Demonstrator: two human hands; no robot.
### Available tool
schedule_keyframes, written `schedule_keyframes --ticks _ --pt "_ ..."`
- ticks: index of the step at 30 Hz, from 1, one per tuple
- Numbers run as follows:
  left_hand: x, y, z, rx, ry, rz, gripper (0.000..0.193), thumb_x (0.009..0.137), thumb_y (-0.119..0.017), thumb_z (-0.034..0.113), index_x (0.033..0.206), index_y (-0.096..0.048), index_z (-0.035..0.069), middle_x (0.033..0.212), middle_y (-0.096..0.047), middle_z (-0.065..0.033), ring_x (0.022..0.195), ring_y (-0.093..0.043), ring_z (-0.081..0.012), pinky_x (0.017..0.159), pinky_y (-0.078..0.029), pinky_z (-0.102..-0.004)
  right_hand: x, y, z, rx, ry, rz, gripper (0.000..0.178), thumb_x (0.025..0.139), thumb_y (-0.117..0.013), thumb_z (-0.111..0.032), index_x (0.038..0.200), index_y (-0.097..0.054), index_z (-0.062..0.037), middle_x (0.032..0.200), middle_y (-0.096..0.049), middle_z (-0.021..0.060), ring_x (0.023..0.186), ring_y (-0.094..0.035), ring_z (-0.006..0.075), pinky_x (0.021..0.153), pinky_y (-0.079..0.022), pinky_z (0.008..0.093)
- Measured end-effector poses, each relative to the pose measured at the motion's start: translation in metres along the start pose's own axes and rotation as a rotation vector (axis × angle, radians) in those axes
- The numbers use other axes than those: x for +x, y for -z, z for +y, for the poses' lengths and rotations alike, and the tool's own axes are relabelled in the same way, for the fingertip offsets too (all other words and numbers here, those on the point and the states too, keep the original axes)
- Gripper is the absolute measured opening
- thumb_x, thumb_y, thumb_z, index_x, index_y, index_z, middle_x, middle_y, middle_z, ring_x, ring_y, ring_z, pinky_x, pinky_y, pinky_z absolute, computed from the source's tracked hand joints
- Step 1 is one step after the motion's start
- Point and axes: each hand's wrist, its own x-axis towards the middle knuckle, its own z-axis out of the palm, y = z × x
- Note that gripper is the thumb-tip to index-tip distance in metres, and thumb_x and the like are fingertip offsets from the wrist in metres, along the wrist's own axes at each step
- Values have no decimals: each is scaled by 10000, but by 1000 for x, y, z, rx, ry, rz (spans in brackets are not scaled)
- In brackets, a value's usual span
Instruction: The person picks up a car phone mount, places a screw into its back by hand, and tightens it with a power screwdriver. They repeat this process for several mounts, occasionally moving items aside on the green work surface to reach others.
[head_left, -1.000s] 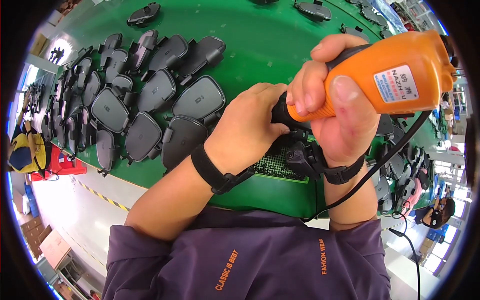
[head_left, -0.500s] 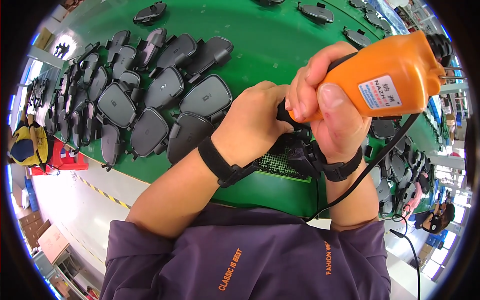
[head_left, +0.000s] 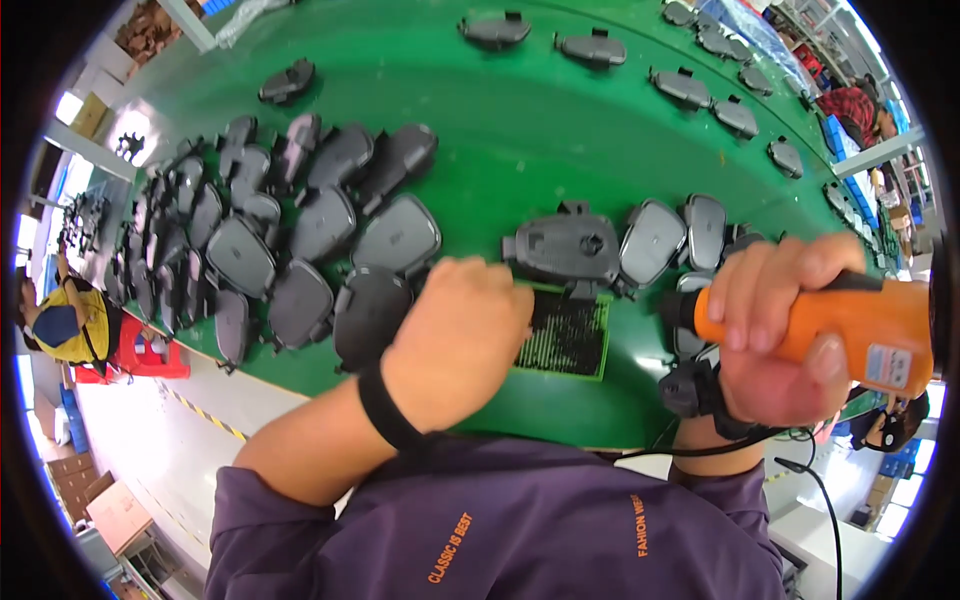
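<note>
In my right hand (head_left: 775, 375) is an orange electric screwdriver (head_left: 850, 325), its dark nose pointing left over the table and its back end running to the picture's right rim. My left hand (head_left: 458, 335) is closed with the fingers curled under, beside a green-edged tray (head_left: 604, 345) that carries rows of small dark pieces. Whatever those fingers might hold is hidden. Just beyond the tray lies a black phone holder (head_left: 565, 248) with a round knob on its upper face; neither hand touches it.
Several dark phone holders (head_left: 325, 225) crowd the green table (head_left: 450, 110) on the left. More holders (head_left: 652, 243) lie on the right and along the far side. A black cable (head_left: 690, 450) trails by my right wrist. Other people sit at left and right.
My hands have parted. The right one carried the screwdriver right and down, while the left drew back to the left. The phone holder beyond the tray and more of the tray now show.
</note>
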Motion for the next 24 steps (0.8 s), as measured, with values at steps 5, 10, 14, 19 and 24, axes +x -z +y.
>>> schedule_keyframes --ticks 5,10,14,19,24 --pt "-9 -35 7 169 -47 74 68 784 -637 96 850 -632 81 852 -576 -74 870 -562 -266 778 -432 -392 -8 4 -3 -58 21 64 412 882 -674 -313 1102 -470 -32 662 -525 21 552 -507 148 572 -479 304" --pt "-7 -41 1 83 -129 85 19 800 -614 91 802 -603 76 806 -542 -75 851 -558 -253 780 -429 -385 -6 7 0 -76 5 117 422 872 -686 -310 1090 -469 -22 618 -513 15 527 -515 150 534 -484 305" --pt "-3 -39 2 16 -98 140 90 828 -649 97 768 -588 68 825 -545 -76 858 -548 -259 792 -422 -396 -2 8 -2 -73 -22 87 428 869 -690 -314 1084 -470 -15 611 -509 12 520 -514 146 527 -483 305" --pt "4 -21 11 -102 -29 139 63 840 -696 40 882 -650 33 833 -597 -79 832 -599 -235 789 -458 -378 -2 7 -4 -68 -59 97 444 868 -691 -327 1094 -473 -13 618 -511 11 525 -517 143 532 -483 304" --pt "6 -17 12 -684 310 -21 140 850 -690 -42 969 -635 9 859 -667 -63 788 -639 -156 731 -497 -298 0 9 2 28 -119 16 456 886 -670 -362 1122 -474 -25 649 -517 8 555 -530 140 570 -490 304"
